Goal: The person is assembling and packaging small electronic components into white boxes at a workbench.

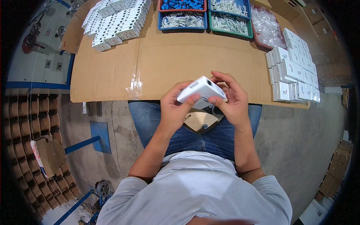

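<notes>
A small white carton (202,92) is tilted between my two hands, above my lap and close to the near edge of the table. My left hand (176,101) grips its left end, the thumb lying along the near face. At the other end my right hand (232,99) has its thumb against the lower corner and its curved fingers around the far end. Whatever is inside the carton is hidden. Below it, between my thighs, shows a wood-grained piece (202,120) with a dark rim, partly covered by the hands and carton.
Cardboard covers the table (108,75). Stacked white cartons (123,28) stand far left, more white cartons (294,71) at the right. Along the back are a tray of blue parts (182,4), trays of small white parts (230,24) and a tray of clear plastic pieces (266,28).
</notes>
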{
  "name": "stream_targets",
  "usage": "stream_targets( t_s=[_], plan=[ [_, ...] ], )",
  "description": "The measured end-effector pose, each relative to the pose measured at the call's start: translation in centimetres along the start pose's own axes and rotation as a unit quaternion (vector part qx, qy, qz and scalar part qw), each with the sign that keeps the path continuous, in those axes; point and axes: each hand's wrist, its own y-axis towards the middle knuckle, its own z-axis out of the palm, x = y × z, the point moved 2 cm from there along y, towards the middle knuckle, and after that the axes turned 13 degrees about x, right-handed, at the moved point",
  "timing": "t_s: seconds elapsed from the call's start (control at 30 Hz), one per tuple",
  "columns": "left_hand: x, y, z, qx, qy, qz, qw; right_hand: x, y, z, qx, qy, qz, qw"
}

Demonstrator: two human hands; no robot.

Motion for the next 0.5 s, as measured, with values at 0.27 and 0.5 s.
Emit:
stream_targets(
  t_s=[0.27,0.5],
  plan=[
    [0.3,1.3,-0.9,0.031,-0.043,-0.043,0.998,-2.1,-0.9,-0.9,-0.007,0.129,0.113,0.985],
    [1.2,1.9,-0.2,-0.057,-0.010,-0.027,0.998,-3.9,0.1,0.8,-0.138,0.105,0.150,0.973]
  ],
)
